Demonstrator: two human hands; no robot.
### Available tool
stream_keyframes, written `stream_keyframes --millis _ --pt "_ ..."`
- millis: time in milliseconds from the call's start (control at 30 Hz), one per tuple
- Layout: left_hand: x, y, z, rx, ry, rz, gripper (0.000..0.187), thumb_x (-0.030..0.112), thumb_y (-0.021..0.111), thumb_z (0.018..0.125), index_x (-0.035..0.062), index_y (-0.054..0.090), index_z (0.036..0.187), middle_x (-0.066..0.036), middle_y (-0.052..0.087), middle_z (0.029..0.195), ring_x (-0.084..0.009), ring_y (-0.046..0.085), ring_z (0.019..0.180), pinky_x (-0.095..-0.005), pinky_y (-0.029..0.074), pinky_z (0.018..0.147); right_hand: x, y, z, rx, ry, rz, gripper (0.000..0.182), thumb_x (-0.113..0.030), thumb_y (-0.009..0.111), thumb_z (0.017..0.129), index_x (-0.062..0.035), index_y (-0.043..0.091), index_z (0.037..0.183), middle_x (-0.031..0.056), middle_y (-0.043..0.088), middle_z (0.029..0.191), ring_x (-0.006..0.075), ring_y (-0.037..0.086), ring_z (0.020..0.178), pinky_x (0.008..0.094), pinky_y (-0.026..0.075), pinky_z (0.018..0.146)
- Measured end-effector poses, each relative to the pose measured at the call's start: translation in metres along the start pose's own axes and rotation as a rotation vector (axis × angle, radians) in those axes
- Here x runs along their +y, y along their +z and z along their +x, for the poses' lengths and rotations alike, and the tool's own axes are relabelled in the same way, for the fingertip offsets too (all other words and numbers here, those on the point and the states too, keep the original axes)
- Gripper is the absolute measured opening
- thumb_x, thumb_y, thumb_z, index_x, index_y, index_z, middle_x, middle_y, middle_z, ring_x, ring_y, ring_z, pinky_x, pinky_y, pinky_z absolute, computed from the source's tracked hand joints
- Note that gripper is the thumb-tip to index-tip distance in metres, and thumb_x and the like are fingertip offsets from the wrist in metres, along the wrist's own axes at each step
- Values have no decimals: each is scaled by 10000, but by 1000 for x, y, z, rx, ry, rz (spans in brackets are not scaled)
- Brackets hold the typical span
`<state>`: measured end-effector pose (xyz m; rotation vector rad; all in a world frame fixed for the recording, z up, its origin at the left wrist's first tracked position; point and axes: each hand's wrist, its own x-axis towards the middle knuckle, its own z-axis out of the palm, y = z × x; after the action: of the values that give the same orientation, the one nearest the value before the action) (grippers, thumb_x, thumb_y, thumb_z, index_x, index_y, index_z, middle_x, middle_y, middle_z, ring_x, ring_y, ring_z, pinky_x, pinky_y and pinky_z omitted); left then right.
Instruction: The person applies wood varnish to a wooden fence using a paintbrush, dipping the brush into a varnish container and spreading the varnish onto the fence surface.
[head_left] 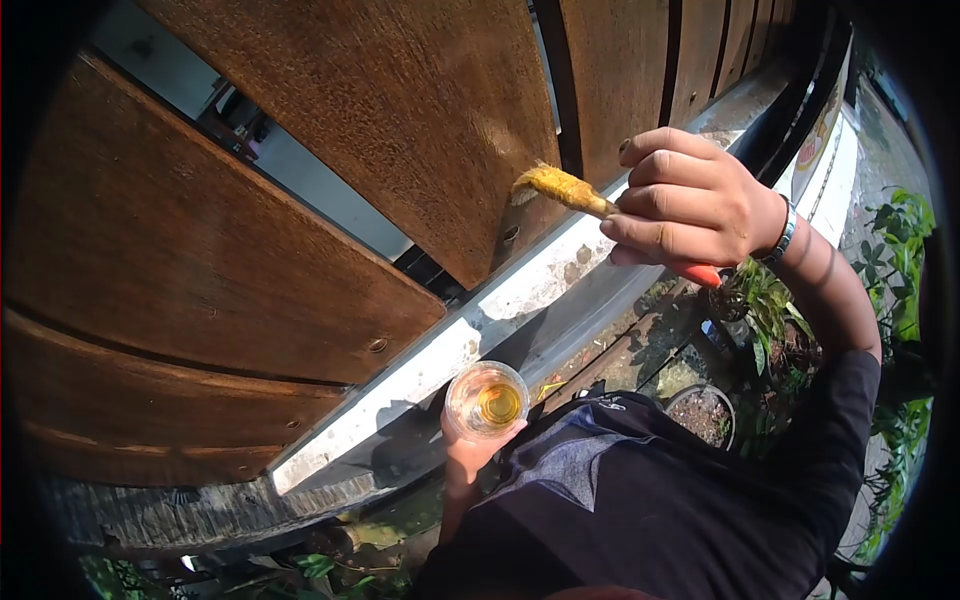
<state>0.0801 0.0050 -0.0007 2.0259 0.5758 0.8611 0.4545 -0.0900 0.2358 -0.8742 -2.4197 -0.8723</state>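
Observation:
My right hand [690,200] grips a paintbrush [560,188] whose bristles look yellow and wet. Its red handle end [700,275] sticks out below the fist. The bristle tip overlaps the lower part of a brown wooden board [370,110] in this view. Lower down, my left hand [468,450] is wrapped around a clear plastic cup [487,398] with a little amber liquid at the bottom. Most of the left fingers are hidden behind the cup. More brown boards [180,270] stand side by side, with narrow gaps between them.
Below the boards runs a white ledge [540,280] with worn, stained patches. A potted plant [700,415] stands on the ground beyond my shirt. Green leafy plants [905,260] grow along the right side. A chain [828,165] hangs near the upper right.

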Motion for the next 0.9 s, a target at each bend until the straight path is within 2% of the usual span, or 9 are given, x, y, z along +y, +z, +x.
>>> stream_keyframes --millis 33,100,200,333,433,533,633,700,900 --pt "5 1 2 12 0 -26 883 143 1000 606 -16 542 1343 -138 669 1241 -237 655 1136 -376 525 1003 11 -10 13 86 -37 -57 356 -145 825 826 34 695 1105 78 621 818 250 630 758 460 572 839" --pt "3 5 -4 34 -3 -46 860 136 997 610 -11 555 1333 -132 679 1226 -227 654 1129 -370 523 1001 18 -50 46 80 34 -129 413 -187 849 800 2 711 1140 101 669 904 251 646 795 474 566 862" --pt "-9 9 -17 106 -14 26 879 150 1005 601 -29 542 1327 -133 685 1213 -215 656 1121 -368 524 986 3 -70 68 134 202 -505 439 -178 862 771 -7 721 1150 111 681 930 258 656 812 481 571 856" --pt "11 9 -11 58 -125 -139 869 139 1000 600 -33 547 1321 -132 691 1218 -206 662 1111 -363 518 998 12 -56 85 185 89 -515 440 -186 862 755 -6 731 1134 116 683 928 253 660 814 469 578 846" --pt "19 9 -16 110 -170 -160 842 126 992 611 -35 561 1317 -129 692 1221 -202 659 1118 -366 520 1000 9 -12 68 111 -197 -268 343 -217 742 793 -13 709 1067 75 641 899 236 644 816 452 562 908" --pt "13 6 -24 102 -200 -126 815 113 985 621 -38 576 1310 -127 693 1221 -197 658 1117 -367 526 994 -15 40 37 -3 -354 -10 291 -248 621 830 -20 687 999 34 599 871 218 627 818 436 545 970" --pt "12 6 -26 153 -213 -168 726 109 987 618 -21 629 1236 -123 712 1187 -194 677 1085 -358 530 982 -41 83 13 -48 -227 229 252 -169 663 800 -34 667 1013 36 554 823 221 611 807 410 534 927" --pt "15 4 -24 146 -197 -164 747 102 982 623 -29 615 1261 -125 702 1202 -194 668 1097 -364 531 986 -45 90 9 -35 -152 356 265 -164 698 802 -36 658 1031 35 550 824 228 601 799 398 529 880" --pt "14 0 -28 178 -179 -176 752 91 981 620 -29 613 1264 -125 704 1196 -197 671 1092 -364 533 984 -5 33 32 -28 37 266 322 -152 822 800 -29 657 1048 39 542 796 259 599 808 394 517 798"
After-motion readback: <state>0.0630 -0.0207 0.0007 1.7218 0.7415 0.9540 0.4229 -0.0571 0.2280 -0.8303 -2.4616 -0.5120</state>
